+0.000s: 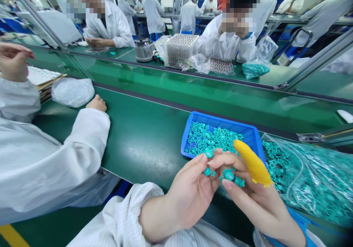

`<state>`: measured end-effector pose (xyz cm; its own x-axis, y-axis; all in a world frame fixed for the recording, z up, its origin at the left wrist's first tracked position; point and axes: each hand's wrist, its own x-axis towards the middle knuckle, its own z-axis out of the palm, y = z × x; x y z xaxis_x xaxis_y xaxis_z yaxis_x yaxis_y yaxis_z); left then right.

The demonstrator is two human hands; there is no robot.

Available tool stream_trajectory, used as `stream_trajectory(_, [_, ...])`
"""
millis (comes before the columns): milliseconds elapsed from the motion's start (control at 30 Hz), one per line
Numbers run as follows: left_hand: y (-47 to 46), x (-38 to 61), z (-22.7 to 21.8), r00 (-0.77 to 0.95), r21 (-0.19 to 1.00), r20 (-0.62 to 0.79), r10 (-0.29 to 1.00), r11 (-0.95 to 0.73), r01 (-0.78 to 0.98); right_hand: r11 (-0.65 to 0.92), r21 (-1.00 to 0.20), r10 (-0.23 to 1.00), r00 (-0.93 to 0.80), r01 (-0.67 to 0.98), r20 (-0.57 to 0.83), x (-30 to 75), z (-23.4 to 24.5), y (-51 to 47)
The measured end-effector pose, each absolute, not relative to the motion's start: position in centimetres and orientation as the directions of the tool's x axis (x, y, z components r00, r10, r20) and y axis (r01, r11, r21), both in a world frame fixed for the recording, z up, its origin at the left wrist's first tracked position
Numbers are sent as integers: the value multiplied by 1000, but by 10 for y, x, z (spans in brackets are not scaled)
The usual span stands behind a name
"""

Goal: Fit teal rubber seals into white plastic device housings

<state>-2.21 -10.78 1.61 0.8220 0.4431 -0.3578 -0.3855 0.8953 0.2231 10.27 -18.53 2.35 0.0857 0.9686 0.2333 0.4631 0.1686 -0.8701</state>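
My left hand (pixel 190 193) and my right hand (pixel 260 203) meet low in the frame, just over the green counter (pixel 143 147), and the fingers of both are curled in and closed, not released. Between them I grip a small cluster of teal moulded parts (pixel 228 174): some sit at my left fingertips, others against my right fingers, though I cannot tell exactly which finger bears each piece. A yellow finger cot (pixel 253 162) covers one finger of my right hand and points up toward the tray, so that fingertip meets the parts through the cot rather than bare skin. Working at the fingertips, with my hands close together and low over the counter, gives me fine control and leaves a short drop if a piece slips. The blue plastic tray (pixel 217 120) sits just beyond my fingers, heaped with more of the same parts, and a clear plastic bag (pixel 314 181) full of them lies just beside it at the right. At the left, a co-worker's hand (pixel 96 103) rests on the counter near a puffy plastic bag (pixel 73 92).
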Motion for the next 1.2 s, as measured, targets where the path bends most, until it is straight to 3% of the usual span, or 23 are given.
stream_trajectory(567, [-108, -20, 15, 839, 169, -324, 437, 899, -403, 144, -852, 960, 136, 504, 243, 99, 21, -180])
stream_trajectory(700, [-101, -15, 8, 858, 36, -380, 346, 932, -359, 101, -805, 966, 138, 584, 221, 99, 15, -173])
stream_trajectory(967, [-59, -9, -1, 700, 105, -575, 423, 887, -450, -14, -838, 924, 328, 545, 198, 108, 16, -168])
stream_trajectory(1000, [-54, -8, -2, 703, 138, -563, 434, 888, -438, -15, -826, 924, 323, 564, 203, 110, 16, -166])
stream_trajectory(1067, [-41, -6, -7, 690, 426, -476, 546, 829, -362, 5, -748, 925, 280, 664, 255, 117, 12, -162])
stream_trajectory(1133, [-18, 0, -15, 662, 778, -308, 683, 581, -237, 10, -609, 938, 204, 793, 280, 128, 0, -160])
stream_trajectory(1200, [15, 10, -28, 643, 948, -151, 751, 295, -122, -4, -461, 963, 129, 887, 238, 142, -18, -164])
